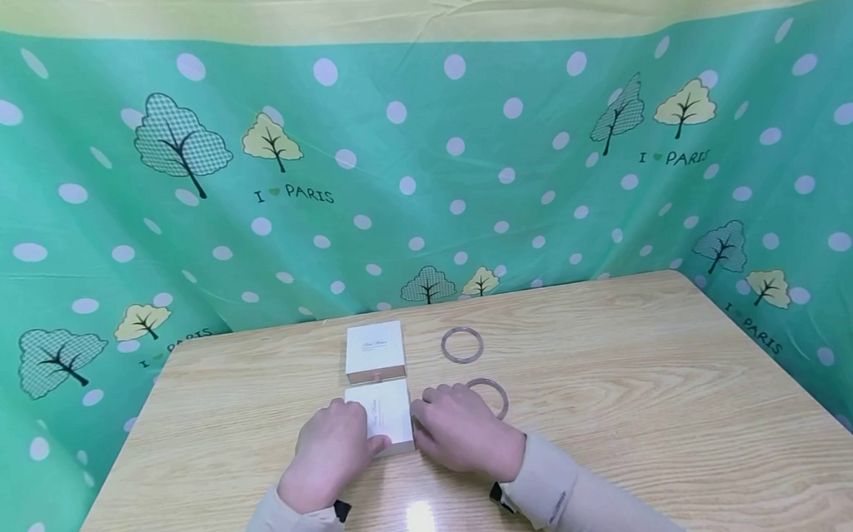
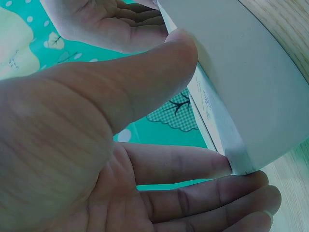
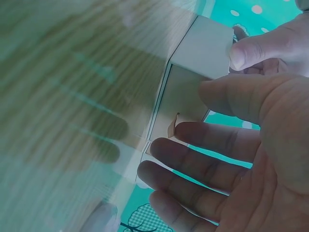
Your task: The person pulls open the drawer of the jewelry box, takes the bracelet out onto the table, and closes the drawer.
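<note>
A white drawer-style box [image 1: 388,411] with small print on its lid lies flat on the table. My left hand [image 1: 333,446] grips it from the left, the thumb on the near side and the fingers toward the far left corner. At the box's right side is my right hand [image 1: 466,435]. In the right wrist view its fingers are nearly straight, and the index fingertip touches or nearly touches a small ribbon pull tab [image 3: 172,126] on the brownish drawer front [image 3: 181,96]. The thumb stays apart from the index finger. A purplish bangle [image 1: 504,398] lies just beyond the right hand, partly hidden by it.
A second white box [image 1: 374,347] with a pinkish-brown front sits directly behind the first. Another purplish bangle [image 1: 445,347] lies to its right. The wooden table [image 1: 630,367] meets a green dotted curtain [image 1: 463,154] at the back and sides.
</note>
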Demonstrator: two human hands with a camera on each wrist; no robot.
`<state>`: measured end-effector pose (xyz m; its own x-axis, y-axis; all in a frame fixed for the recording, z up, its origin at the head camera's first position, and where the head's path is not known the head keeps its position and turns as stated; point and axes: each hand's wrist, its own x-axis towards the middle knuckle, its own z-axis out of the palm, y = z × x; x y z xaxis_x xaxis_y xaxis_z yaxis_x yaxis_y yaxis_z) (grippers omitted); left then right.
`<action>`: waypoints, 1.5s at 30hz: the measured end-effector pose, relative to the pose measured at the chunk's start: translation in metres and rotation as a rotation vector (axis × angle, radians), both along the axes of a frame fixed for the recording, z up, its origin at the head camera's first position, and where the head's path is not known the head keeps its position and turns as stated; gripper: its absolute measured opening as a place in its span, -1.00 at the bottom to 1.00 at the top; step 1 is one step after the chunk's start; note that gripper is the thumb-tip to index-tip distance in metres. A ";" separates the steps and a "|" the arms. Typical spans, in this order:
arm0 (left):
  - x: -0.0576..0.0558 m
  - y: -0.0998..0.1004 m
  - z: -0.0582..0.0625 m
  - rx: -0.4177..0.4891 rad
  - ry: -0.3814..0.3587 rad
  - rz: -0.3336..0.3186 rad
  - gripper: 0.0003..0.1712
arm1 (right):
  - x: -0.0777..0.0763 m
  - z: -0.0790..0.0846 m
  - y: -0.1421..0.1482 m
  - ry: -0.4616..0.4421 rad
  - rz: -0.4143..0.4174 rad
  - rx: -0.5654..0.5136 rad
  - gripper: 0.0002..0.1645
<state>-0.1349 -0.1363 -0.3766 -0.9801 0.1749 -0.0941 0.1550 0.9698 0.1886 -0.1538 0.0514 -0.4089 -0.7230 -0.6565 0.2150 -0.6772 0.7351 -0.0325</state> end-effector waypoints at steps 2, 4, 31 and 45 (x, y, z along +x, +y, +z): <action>0.000 0.000 0.000 -0.001 -0.002 0.000 -0.43 | -0.001 0.000 0.000 -0.012 0.000 -0.014 -0.83; 0.001 0.000 0.001 0.000 -0.008 0.001 -0.43 | -0.002 0.000 0.000 -0.025 -0.002 -0.033 -0.83; 0.000 -0.006 0.010 0.026 -0.069 -0.018 -0.62 | -0.030 0.000 -0.014 -0.215 -0.052 -0.186 -0.43; 0.001 -0.007 0.009 0.059 -0.070 -0.012 -0.74 | -0.030 0.001 -0.015 -0.221 -0.058 -0.137 -0.61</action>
